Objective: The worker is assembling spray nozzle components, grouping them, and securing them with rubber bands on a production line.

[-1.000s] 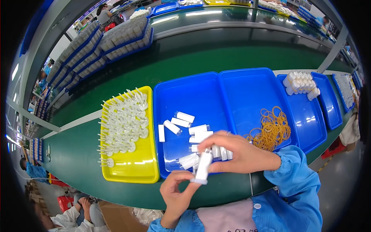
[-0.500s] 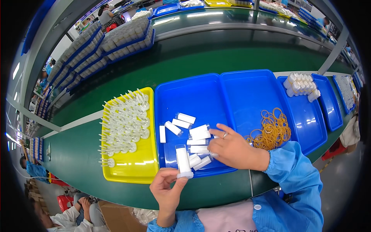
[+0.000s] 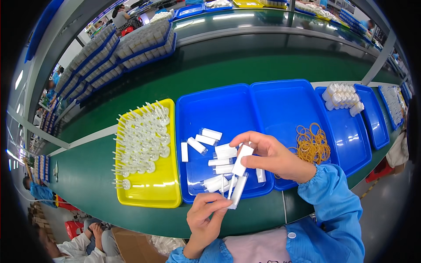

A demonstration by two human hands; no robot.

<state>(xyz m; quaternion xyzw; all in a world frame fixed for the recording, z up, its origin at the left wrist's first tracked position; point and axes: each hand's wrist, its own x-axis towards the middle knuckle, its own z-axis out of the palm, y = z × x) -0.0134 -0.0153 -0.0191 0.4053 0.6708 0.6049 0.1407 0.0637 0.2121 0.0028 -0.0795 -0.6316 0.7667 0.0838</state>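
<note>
My left hand (image 3: 205, 221), low at the near edge of the blue tray (image 3: 215, 107), pinches a round-based piece with thin white prongs. A white tube in a clear sleeve (image 3: 238, 190) stands tilted on that piece; its base is mostly behind my fingers. Just above it, my right hand (image 3: 276, 158) grips another white tube (image 3: 242, 160) between thumb and fingers, close to the first one. Several similar white tubes (image 3: 205, 140) lie loose in the blue tray.
To the left, a yellow tray (image 3: 153, 190) holds rows of pronged pieces (image 3: 142, 140). Tan rubber bands (image 3: 312, 147) lie in the second blue tray (image 3: 280, 105). Bundled white tubes (image 3: 342, 95) stand farther right. Stacked full trays (image 3: 118, 55) are at the far left.
My right hand has taken a white tube from the tray and brought it beside the left one. My left hand has moved right and tilted its piece, so the prongs show.
</note>
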